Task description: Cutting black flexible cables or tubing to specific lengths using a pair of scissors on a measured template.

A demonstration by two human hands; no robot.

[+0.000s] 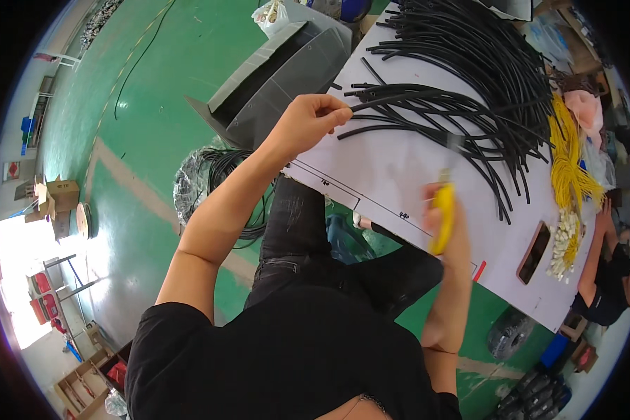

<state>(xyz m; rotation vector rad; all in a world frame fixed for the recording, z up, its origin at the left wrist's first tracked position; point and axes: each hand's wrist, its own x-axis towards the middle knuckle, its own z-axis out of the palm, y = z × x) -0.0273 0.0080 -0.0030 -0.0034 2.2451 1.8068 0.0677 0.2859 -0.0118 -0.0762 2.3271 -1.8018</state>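
Pointing rightward — black tube (399, 105) lengthwise

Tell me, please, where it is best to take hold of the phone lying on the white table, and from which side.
Probably grip the phone across its two long edges, from above. It lies flat near the table edge, with white connectors close on one side, so come down over its bare middle.

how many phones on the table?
1: a phone lies flat near the white table's right end, beside the pale connectors. More could be hidden under the black tubes.
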